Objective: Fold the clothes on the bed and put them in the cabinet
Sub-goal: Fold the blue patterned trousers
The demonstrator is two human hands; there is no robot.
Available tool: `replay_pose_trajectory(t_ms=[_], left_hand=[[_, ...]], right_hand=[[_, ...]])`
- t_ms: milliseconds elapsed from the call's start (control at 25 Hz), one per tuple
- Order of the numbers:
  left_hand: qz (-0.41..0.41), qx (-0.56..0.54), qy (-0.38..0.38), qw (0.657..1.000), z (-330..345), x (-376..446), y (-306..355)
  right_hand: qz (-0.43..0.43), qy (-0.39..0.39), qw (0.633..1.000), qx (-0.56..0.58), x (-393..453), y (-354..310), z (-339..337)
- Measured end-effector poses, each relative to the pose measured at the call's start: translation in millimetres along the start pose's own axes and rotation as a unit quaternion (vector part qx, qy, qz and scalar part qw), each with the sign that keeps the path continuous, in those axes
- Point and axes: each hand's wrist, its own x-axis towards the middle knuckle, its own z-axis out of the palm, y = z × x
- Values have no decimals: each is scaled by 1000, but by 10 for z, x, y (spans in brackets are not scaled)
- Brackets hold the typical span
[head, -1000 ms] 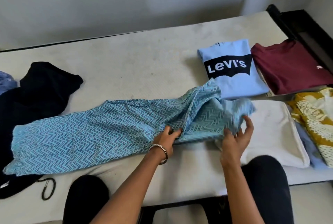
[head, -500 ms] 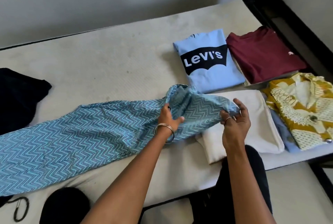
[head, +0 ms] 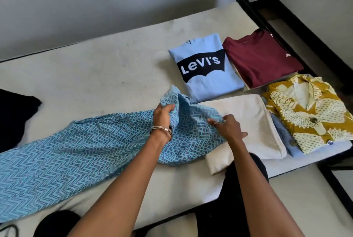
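White mattress [head: 95, 76] by a grey wall, blue zigzag cloth [head: 76, 150] spread across it, left hand [head: 162, 116] and right hand [head: 227, 128] each pinching its bunched end, folded Levi's shirt [head: 206, 68], maroon shirt [head: 261, 57], cream cloth [head: 252, 122] and yellow shirt [head: 309, 110] beside

You can read 1 clear brand mark: "Levi's" in white letters on a black batwing patch across the chest of the folded light blue shirt [head: 205, 68]. The folded maroon shirt [head: 261, 57] next to it carries a small white mark near its right edge, too small to read.
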Motion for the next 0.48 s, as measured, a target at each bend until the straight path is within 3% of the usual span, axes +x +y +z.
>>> replay_pose_trajectory(t_ms=[80, 120, 200, 280, 320, 360, 440, 480], left_hand=[[19, -43, -9, 999, 28, -28, 193], [41, -54, -17, 998, 41, -41, 274], [95, -46, -31, 994, 77, -96, 383], [136, -5, -58, 989, 104, -195, 406], [143, 34, -78, 986, 116, -239, 361], [148, 86, -98, 980, 135, -289, 306], [178, 258, -129, 941, 132, -278, 79], [197, 359, -150, 900, 122, -242, -70]], right_hand=[[-42, -71, 988, 130, 71, -50, -43], [-63, -113, 963, 236, 52, -64, -72], [-102, -169, 878, 435, -69, -80, -173], [-149, -173, 806, 546, -179, -57, -266], [-158, -155, 802, 555, -212, 1, -272], [-151, -128, 827, 526, -201, 81, -238], [-100, -59, 914, 388, -60, 287, -100], [-60, -38, 944, 321, -3, 393, -54]])
